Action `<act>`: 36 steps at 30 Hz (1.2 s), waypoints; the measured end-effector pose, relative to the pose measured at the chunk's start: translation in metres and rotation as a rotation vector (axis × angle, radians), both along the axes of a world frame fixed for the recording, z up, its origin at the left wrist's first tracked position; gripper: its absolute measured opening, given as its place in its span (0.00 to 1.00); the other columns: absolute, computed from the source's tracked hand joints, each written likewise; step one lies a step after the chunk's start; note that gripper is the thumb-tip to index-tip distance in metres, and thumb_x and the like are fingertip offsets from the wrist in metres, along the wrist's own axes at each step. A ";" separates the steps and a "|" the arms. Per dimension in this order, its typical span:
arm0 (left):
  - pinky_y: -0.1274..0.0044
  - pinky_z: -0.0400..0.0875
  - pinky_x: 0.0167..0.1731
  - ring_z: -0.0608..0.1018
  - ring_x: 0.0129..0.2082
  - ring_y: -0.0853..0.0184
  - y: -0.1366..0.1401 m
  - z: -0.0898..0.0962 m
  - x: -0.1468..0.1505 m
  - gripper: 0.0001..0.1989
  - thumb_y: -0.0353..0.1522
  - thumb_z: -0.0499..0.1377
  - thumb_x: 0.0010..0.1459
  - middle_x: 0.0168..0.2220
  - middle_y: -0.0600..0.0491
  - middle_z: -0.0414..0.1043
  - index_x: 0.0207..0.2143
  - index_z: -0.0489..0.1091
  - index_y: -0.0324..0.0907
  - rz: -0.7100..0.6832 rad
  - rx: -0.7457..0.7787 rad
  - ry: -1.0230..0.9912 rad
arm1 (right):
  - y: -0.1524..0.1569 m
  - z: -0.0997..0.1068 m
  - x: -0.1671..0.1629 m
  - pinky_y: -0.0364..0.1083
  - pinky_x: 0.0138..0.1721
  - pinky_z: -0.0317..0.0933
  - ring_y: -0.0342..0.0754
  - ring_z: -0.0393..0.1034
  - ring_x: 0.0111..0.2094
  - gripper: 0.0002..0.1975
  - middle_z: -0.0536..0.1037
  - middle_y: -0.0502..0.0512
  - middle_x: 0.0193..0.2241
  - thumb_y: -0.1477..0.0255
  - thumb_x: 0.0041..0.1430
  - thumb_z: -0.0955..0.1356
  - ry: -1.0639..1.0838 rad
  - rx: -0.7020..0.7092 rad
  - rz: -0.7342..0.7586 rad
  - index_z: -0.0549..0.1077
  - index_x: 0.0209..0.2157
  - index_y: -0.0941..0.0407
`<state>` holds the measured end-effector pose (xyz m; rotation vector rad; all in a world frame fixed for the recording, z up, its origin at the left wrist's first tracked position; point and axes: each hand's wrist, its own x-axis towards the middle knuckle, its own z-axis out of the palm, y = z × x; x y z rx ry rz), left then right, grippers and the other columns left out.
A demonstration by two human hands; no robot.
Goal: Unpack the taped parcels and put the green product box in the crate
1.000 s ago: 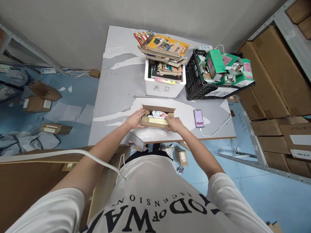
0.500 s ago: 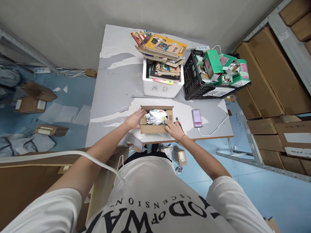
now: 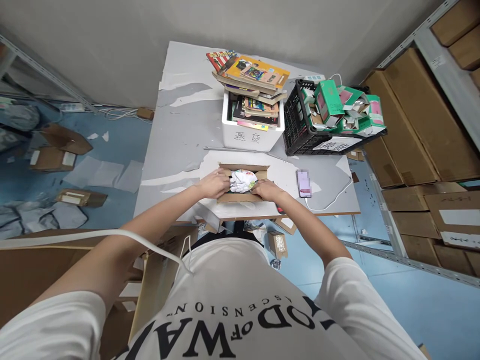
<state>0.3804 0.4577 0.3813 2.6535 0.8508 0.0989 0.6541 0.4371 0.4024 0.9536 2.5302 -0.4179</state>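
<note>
A small open cardboard box [image 3: 244, 198] lies near the table's front edge. In it sits a crumpled white bundle [image 3: 243, 181] with coloured print, perhaps a wrapped item. My left hand [image 3: 216, 183] reaches over the box's left wall, its fingers curled against the bundle's left side. From the right, my right hand [image 3: 267, 190] comes over the wall with bent fingers on the bundle's right end. Both sets of fingertips are partly hidden inside the box. A small red and black object [image 3: 279, 209] shows by my right wrist, mostly covered.
Behind the box stands a white bin [image 3: 253, 137] piled with books [image 3: 258, 72]. Right of it, a black crate [image 3: 300, 135] holds green boxes [image 3: 329, 102]. A phone [image 3: 304, 183] on a white cable lies at right. Large cartons [image 3: 423, 115] fill the right shelf.
Both hands have moved inward from the box's side walls onto the bundle. The box flaps and bundle have shifted slightly, and the red and black object is more covered by my right arm.
</note>
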 end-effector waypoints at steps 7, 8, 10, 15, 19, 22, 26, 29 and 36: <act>0.61 0.57 0.55 0.72 0.47 0.54 0.019 0.005 0.016 0.16 0.41 0.54 0.55 0.36 0.41 0.75 0.38 0.73 0.40 -0.244 0.157 0.080 | 0.006 0.010 -0.008 0.50 0.43 0.54 0.53 0.68 0.45 0.14 0.76 0.62 0.43 0.79 0.62 0.60 -0.094 0.170 0.167 0.76 0.40 0.58; 0.60 0.57 0.55 0.71 0.46 0.53 0.020 0.011 0.013 0.17 0.43 0.55 0.55 0.34 0.42 0.75 0.37 0.73 0.40 -0.250 0.170 0.074 | 0.005 0.014 -0.001 0.50 0.43 0.54 0.53 0.68 0.44 0.14 0.76 0.63 0.42 0.79 0.62 0.60 -0.070 0.200 0.182 0.76 0.40 0.59; 0.58 0.55 0.57 0.71 0.44 0.53 0.017 0.020 0.005 0.20 0.47 0.54 0.56 0.30 0.44 0.74 0.33 0.75 0.41 -0.206 0.189 0.038 | 0.000 0.020 0.018 0.52 0.45 0.54 0.55 0.67 0.43 0.14 0.76 0.64 0.40 0.79 0.62 0.60 -0.030 0.260 0.190 0.76 0.37 0.60; 0.52 0.47 0.60 0.70 0.46 0.51 -0.013 0.013 -0.026 0.23 0.49 0.53 0.57 0.33 0.44 0.73 0.35 0.76 0.41 0.060 0.193 0.006 | -0.024 0.014 0.062 0.55 0.55 0.48 0.55 0.66 0.46 0.14 0.76 0.64 0.39 0.82 0.60 0.60 0.048 0.313 0.061 0.76 0.39 0.61; 0.59 0.59 0.57 0.71 0.49 0.53 -0.034 -0.024 -0.039 0.24 0.42 0.52 0.60 0.46 0.40 0.69 0.53 0.68 0.38 0.281 0.090 -0.010 | -0.039 -0.013 0.071 0.51 0.54 0.53 0.53 0.66 0.51 0.21 0.72 0.64 0.53 0.84 0.57 0.60 0.110 0.244 -0.180 0.71 0.51 0.61; 0.66 0.66 0.51 0.69 0.54 0.53 -0.043 -0.042 -0.041 0.28 0.40 0.51 0.60 0.54 0.38 0.63 0.60 0.61 0.35 0.389 0.009 -0.076 | -0.042 -0.024 0.071 0.49 0.53 0.56 0.52 0.65 0.54 0.25 0.68 0.64 0.58 0.85 0.56 0.60 0.153 0.191 -0.286 0.68 0.55 0.61; 0.62 0.61 0.55 0.71 0.52 0.54 -0.041 -0.025 -0.039 0.25 0.37 0.51 0.57 0.52 0.41 0.67 0.57 0.65 0.39 0.430 -0.002 0.005 | -0.034 0.000 0.065 0.50 0.49 0.58 0.53 0.69 0.49 0.19 0.75 0.63 0.50 0.84 0.57 0.60 0.082 0.151 -0.324 0.74 0.46 0.58; 0.56 0.54 0.56 0.73 0.47 0.53 -0.030 0.007 -0.024 0.17 0.34 0.52 0.54 0.42 0.43 0.73 0.44 0.74 0.40 0.454 0.053 0.140 | -0.015 0.031 0.044 0.51 0.46 0.58 0.57 0.70 0.45 0.12 0.78 0.65 0.40 0.80 0.58 0.61 -0.026 0.174 -0.374 0.75 0.38 0.60; 0.63 0.67 0.45 0.74 0.48 0.47 -0.006 0.024 0.062 0.31 0.38 0.64 0.50 0.49 0.34 0.67 0.54 0.65 0.34 0.410 -0.132 0.448 | 0.034 0.020 -0.046 0.55 0.47 0.63 0.65 0.67 0.52 0.44 0.69 0.71 0.53 0.55 0.44 0.75 -0.214 -0.068 -0.540 0.59 0.59 0.57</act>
